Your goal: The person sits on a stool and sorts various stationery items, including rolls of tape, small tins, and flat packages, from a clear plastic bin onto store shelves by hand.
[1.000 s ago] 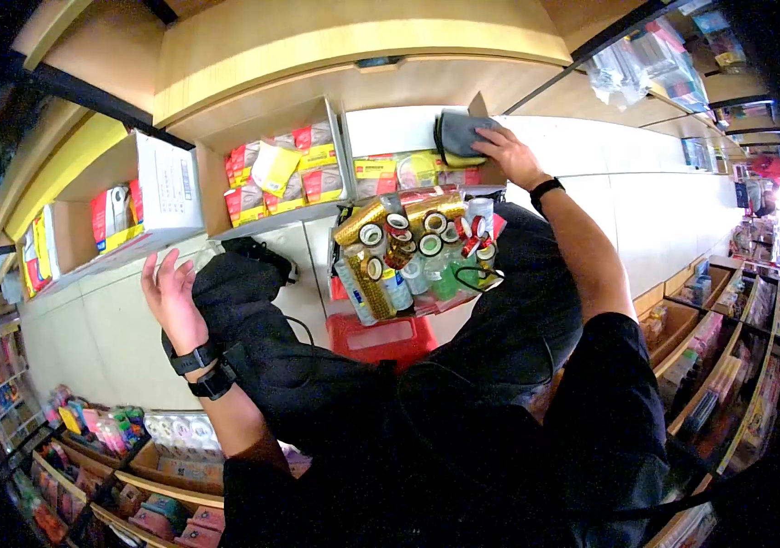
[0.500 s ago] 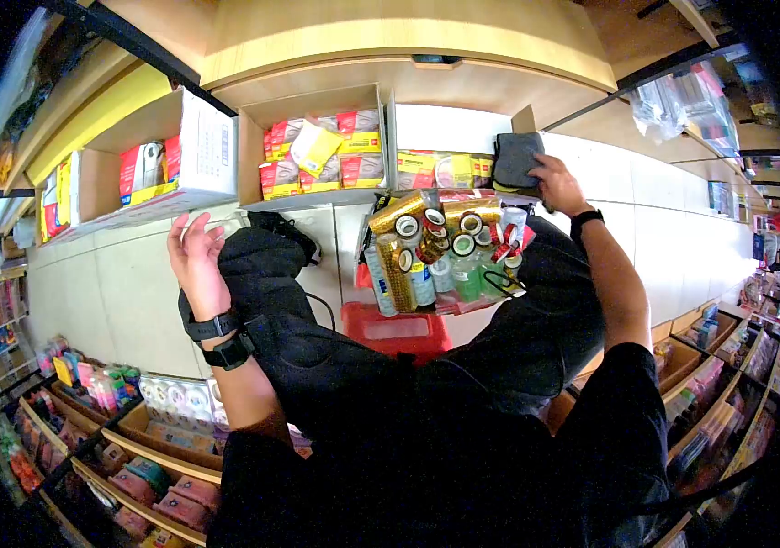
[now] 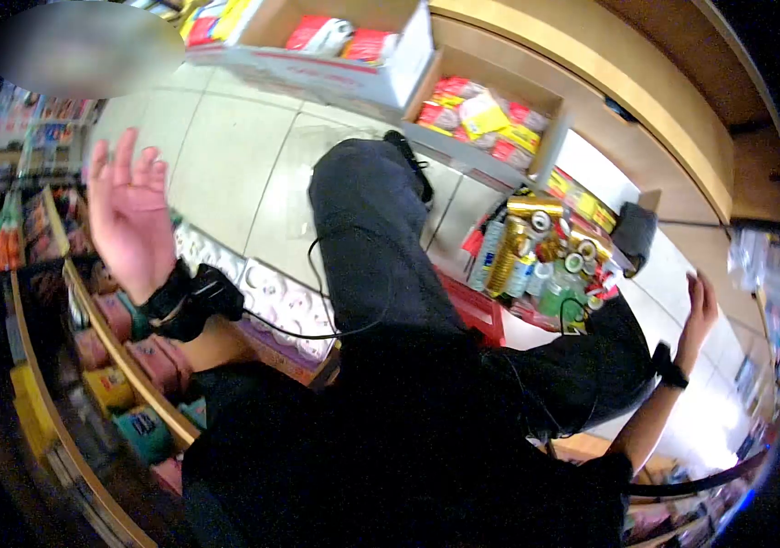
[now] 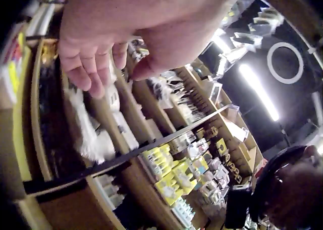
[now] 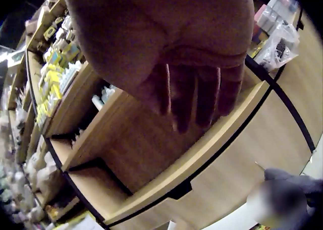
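Raised at the left over the shelf goods, my left hand [image 3: 134,224] has its palm up and fingers extended, holding nothing. In the left wrist view the same hand [image 4: 136,28] hangs before shelving with fingers apart from any item. My right hand [image 3: 700,315] is lifted at the right, fingers straight and nothing in them. A dark grey folded cloth [image 3: 635,236] lies on the corner of a carton left of it. The right wrist view shows the right hand [image 5: 192,58] in front of a wooden shelf, the cloth [image 5: 292,182] at lower right.
A bin of shiny tape rolls [image 3: 541,260] stands between the legs, by a red stool [image 3: 481,315]. Beyond are a carton of red-and-yellow packets [image 3: 486,119] and a white carton [image 3: 335,78]. Wooden shelving [image 3: 673,100] runs behind; stocked racks [image 3: 125,365] flank the left.
My right hand has let go of the grey cloth, leaving it on the carton, and drawn back to the right. The head view has turned left; the left hand stays raised.
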Action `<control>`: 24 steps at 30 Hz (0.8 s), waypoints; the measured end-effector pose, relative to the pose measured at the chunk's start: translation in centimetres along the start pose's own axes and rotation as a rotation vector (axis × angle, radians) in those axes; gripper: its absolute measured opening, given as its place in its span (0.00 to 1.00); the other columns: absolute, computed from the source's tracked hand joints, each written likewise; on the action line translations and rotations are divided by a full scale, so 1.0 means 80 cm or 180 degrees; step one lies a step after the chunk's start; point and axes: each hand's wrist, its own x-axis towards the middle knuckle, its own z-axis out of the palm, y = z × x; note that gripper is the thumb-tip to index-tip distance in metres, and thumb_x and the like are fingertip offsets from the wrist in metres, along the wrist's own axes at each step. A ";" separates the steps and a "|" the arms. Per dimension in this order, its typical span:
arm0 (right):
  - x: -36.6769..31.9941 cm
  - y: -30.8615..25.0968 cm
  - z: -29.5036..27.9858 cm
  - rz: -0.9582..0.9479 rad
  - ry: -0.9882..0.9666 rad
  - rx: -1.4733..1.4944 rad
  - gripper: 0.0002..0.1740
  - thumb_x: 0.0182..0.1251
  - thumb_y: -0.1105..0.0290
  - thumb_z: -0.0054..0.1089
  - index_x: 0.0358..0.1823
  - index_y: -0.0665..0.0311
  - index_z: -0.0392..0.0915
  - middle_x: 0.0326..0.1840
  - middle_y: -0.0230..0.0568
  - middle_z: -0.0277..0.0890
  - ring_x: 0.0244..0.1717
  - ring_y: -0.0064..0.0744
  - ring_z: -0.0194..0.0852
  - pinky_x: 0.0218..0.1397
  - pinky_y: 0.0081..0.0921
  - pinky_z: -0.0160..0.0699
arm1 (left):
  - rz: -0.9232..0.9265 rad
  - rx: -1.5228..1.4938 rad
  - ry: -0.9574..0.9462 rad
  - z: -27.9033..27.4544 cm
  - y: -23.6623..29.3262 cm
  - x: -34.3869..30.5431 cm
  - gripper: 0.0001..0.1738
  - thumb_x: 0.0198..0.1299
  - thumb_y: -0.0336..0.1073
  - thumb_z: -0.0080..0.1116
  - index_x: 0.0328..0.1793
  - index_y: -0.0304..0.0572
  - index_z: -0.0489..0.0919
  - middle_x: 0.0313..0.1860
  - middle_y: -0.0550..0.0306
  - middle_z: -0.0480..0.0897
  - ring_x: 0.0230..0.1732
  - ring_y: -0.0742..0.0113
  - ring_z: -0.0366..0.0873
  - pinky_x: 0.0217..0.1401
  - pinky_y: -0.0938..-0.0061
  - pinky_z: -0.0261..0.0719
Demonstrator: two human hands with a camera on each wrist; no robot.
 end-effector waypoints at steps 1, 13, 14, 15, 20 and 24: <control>-0.016 -0.003 0.003 0.0050 0.0084 0.0148 0.18 0.69 0.67 0.45 0.53 0.73 0.70 0.48 0.48 0.74 0.51 0.33 0.72 0.58 0.27 0.69 | 0.0075 0.0018 -0.0021 -0.020 0.023 -0.008 0.23 0.62 0.37 0.45 0.63 0.38 0.61 0.58 0.43 0.69 0.50 0.58 0.72 0.55 0.67 0.69; -0.061 -0.078 -0.061 -0.0242 0.0076 -0.0692 0.20 0.70 0.63 0.42 0.50 0.74 0.73 0.44 0.46 0.77 0.47 0.33 0.73 0.57 0.27 0.67 | -0.1508 0.0798 0.1986 -0.174 -0.060 -0.104 0.23 0.58 0.49 0.50 0.54 0.45 0.67 0.49 0.54 0.75 0.41 0.64 0.73 0.41 0.71 0.70; -0.059 -0.080 -0.083 -0.0211 0.0219 -0.0843 0.20 0.70 0.63 0.41 0.50 0.74 0.73 0.45 0.46 0.76 0.48 0.33 0.73 0.57 0.27 0.67 | -0.1697 0.0826 0.2030 -0.190 -0.083 -0.106 0.22 0.59 0.49 0.50 0.52 0.44 0.67 0.48 0.54 0.75 0.40 0.63 0.74 0.40 0.70 0.71; -0.059 -0.087 -0.105 -0.0183 0.0219 -0.0907 0.21 0.70 0.62 0.41 0.53 0.74 0.70 0.48 0.48 0.75 0.51 0.34 0.72 0.59 0.27 0.66 | -0.1904 0.0817 0.2008 -0.201 -0.107 -0.111 0.20 0.59 0.48 0.49 0.51 0.43 0.67 0.48 0.54 0.75 0.40 0.63 0.74 0.40 0.70 0.71; -0.081 -0.138 -0.229 -0.0121 0.0453 -0.1872 0.23 0.71 0.61 0.39 0.59 0.71 0.66 0.55 0.52 0.70 0.57 0.37 0.68 0.63 0.29 0.62 | -0.3195 0.0569 0.2275 -0.234 -0.264 -0.147 0.24 0.58 0.44 0.46 0.58 0.41 0.64 0.50 0.52 0.75 0.41 0.59 0.75 0.39 0.68 0.73; -0.129 -0.270 -0.256 -0.1167 0.0574 -0.4446 0.10 0.62 0.70 0.45 0.35 0.68 0.75 0.33 0.49 0.73 0.34 0.42 0.68 0.38 0.37 0.69 | -0.3855 0.0556 0.2341 -0.235 -0.351 -0.175 0.25 0.55 0.43 0.48 0.59 0.43 0.65 0.48 0.52 0.74 0.38 0.57 0.74 0.37 0.65 0.74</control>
